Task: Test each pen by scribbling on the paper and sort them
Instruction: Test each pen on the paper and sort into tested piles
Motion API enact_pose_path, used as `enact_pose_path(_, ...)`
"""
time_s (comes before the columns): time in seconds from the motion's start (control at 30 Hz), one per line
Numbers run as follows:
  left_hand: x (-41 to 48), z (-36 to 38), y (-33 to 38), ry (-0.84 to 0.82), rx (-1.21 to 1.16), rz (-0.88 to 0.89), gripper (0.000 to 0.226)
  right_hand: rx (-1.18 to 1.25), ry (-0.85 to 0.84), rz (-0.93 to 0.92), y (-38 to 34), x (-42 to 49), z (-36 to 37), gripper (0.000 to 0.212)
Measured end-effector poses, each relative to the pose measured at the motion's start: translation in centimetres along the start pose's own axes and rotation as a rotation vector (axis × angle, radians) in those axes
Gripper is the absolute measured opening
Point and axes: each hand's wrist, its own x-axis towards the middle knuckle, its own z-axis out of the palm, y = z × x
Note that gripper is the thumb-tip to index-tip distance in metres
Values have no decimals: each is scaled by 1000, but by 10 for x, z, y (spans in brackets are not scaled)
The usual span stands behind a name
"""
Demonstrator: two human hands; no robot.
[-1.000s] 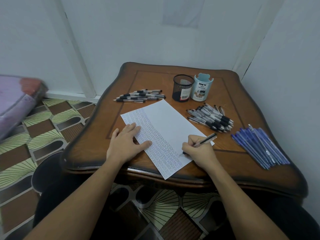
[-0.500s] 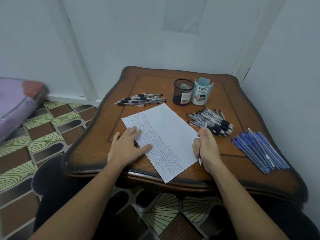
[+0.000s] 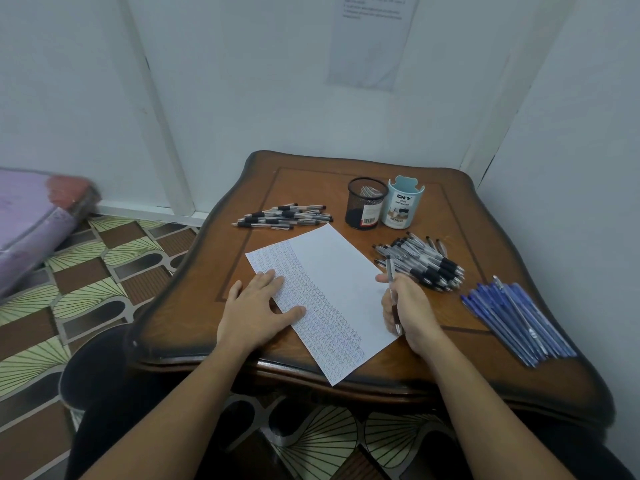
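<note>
Three heaps of pens, two cups, one sheet of paper [image 3: 341, 271] and one pen held in a hand. The left hand [image 3: 254, 306] lies flat with straight fingers on the scribble-covered left part of the paper. The right hand [image 3: 410, 311] curls its fingers round a single pen [image 3: 392, 292] at the paper's right edge, tip toward the person; whether the tip touches the sheet cannot be told.

The far heap [image 3: 284, 217] of black-grip pens lies just beyond the paper's far corner. The right heap [image 3: 422, 263], also black-grip, lies beside the paper, near the right hand. The blue heap [image 3: 516, 320] lies at the table's right edge. Each heap is too crowded for a pen count.

One black mesh cup [image 3: 366, 203] and one pale blue cup [image 3: 401, 202] printed "DIY" stand side by side at the back.

The table [image 3: 311, 181] is dark brown wood with a wavy rim, set in a corner of white walls bearing one paper notice [image 3: 370, 39]. The floor [image 3: 86, 278] has brown and green patterned tiles; one purple bundle [image 3: 31, 216] lies at left.
</note>
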Motion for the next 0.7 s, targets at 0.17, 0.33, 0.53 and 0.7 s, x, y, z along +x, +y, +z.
enact_pose_path(0.17,0,-1,0,-7,-14,4,80,-438,1,-115,-30,27,-29,20)
enact_pose_path(0.33,0,-2,1,-3,-5,4,81,-770,143,-177,-59,62,-69,34)
enact_pose_path(0.53,0,-2,0,10,-29,7,76,-982,128,-129,-56,84,-81,22)
enact_pose_path(0.7,-1,0,0,40,-43,3,66,-986,185,-143,-55,86,-73,24)
